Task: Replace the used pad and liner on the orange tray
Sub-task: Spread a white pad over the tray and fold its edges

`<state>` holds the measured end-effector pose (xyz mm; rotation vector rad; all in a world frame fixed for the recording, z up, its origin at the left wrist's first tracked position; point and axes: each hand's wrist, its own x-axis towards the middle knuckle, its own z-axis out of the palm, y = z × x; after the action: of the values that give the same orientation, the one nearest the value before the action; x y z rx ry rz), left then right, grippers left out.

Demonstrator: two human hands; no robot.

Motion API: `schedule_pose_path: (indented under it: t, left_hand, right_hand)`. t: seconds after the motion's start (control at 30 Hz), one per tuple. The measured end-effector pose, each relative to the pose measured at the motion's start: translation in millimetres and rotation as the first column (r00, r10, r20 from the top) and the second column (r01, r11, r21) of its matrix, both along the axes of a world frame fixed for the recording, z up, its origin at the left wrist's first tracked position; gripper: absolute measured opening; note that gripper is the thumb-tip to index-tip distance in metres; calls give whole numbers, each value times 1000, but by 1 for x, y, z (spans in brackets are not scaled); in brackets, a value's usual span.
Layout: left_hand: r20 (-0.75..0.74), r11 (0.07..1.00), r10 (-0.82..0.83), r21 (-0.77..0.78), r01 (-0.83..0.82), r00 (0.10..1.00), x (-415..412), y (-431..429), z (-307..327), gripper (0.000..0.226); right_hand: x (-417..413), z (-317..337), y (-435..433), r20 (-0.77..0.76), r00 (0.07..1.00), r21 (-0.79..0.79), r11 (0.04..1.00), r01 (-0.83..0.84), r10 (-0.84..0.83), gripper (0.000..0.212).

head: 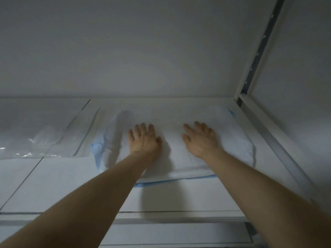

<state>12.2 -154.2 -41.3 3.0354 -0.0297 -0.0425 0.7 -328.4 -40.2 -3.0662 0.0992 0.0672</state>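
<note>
Left hand (143, 138) and right hand (199, 138), fingers spread flat and gripping nothing, rest on the folded white pad with blue backing (232, 140) on the white shelf (53, 185), probably to draw a fresh one off, beside clear plastic liners (44, 133); the orange tray is out of view.

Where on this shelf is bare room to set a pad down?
Front left: bare shelf between the clear plastic liners and the front edge. Right: a narrow strip between the folded pad stack and the rail. Crowded: back left, where liners overlap beside the stack, on which the left hand and right hand lie flat.
</note>
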Motion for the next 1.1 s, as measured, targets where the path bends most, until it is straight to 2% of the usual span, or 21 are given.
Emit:
schedule_pose_path:
  t: [0.07, 0.17, 0.33, 0.53, 0.7, 0.9, 1.0, 1.1]
  left_hand:
    - [-32, 996, -87, -33, 86, 996, 9, -9, -2, 59]
    - [-85, 995, -85, -50, 81, 993, 25, -9, -9, 60]
    - [-107, 1000, 14, -21, -17, 994, 44, 13, -15, 69]
    - [-23, 994, 106, -13, -106, 994, 62, 26, -18, 78]
    - [1, 988, 141, -59, -141, 990, 65, 32, -19, 88]
    - [-14, 991, 128, 44, -127, 992, 69, 33, -14, 95]
    - [-14, 988, 147, 42, -146, 989, 76, 29, -8, 84]
    - [144, 999, -51, 26, 48, 988, 80, 14, -7, 54]
  right_hand:
    - [8, -6, 21, -64, 990, 81, 990, -118, 123, 51]
    - [19, -13, 27, -100, 979, 90, 982, -167, 176, 50]
    - [35, -14, -1, -118, 989, 50, 995, -81, 87, 53]
    - [52, -14, -27, -109, 992, -14, 998, 54, -55, 57]
    - [59, -15, -40, -132, 984, 21, 992, 124, -120, 74]
    - [58, -11, -46, -81, 985, 10, 988, 153, -152, 90]
    - [67, -1, -38, -93, 978, -12, 983, 185, -185, 78]
    - [79, 2, -6, 24, 999, -24, 999, 26, -25, 53]
